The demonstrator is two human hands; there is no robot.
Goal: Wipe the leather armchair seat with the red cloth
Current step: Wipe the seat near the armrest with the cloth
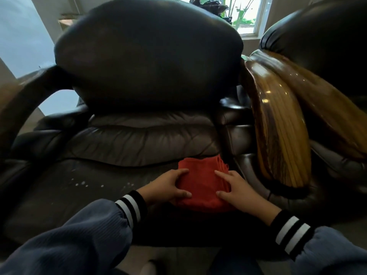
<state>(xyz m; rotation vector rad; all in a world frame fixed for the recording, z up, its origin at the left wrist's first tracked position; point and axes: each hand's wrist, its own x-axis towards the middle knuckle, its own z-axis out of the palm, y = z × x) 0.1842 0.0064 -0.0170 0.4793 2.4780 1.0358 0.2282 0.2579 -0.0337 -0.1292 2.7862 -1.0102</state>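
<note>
Daylit room, window (246, 14) with green plants far beyond the hands, pale wall beyond and to their left. Black leather armchair (147, 56) filling the view, padded backrest looming past the hands, glossy wooden armrest (278, 132) just right of the right hand. Second leather chair (321, 42) further right, touching that armrest or close beside it. Seat (83, 183) dark and creased, a scatter of small white specks (85, 183) left of the left hand. Red cloth (200, 181), folded in layers, lying on the seat's right side near the armrest, between and under both hands. Left hand (168, 187) pressed on the cloth's left edge, fingers spread over the top, thumb curled along the near edge. Right hand (236, 190) laid flat on the cloth's right side, fingers extended, not clenched. Grey-blue sleeves (79, 235) with black-and-white striped cuffs (131, 209) on both arms. Floor (178, 259) below the seat front, nearest the camera.
</note>
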